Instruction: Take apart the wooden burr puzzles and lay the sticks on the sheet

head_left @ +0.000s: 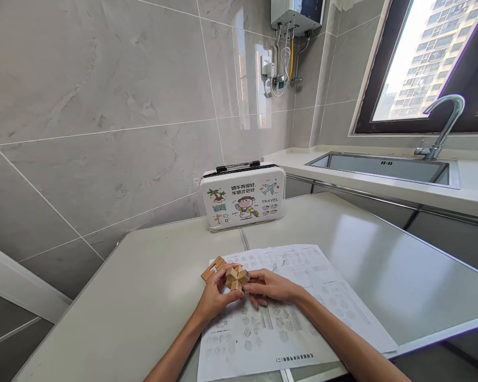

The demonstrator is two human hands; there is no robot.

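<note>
A wooden burr puzzle (236, 276), made of interlocking light blocks, is held just above a printed sheet. My left hand (218, 291) wraps round its left side, thumb at the bottom and fingers over the top. From the right, my right hand (269, 286) pinches the puzzle's side with thumb and forefinger, its other fingers curled below. Beneath both hands spreads the large white instruction sheet (302, 339), covered in small drawings. Behind my left hand lies a flat brown wooden piece with cutouts (211, 268), partly on the sheet's corner.
A white cartoon-printed case (245, 199) with a black handle stands at the table's back. The pale table (143, 307) has a seam down its middle. At right are a sink (382, 165) and a faucet (446, 124); a water heater (297, 16) hangs on the tiled wall.
</note>
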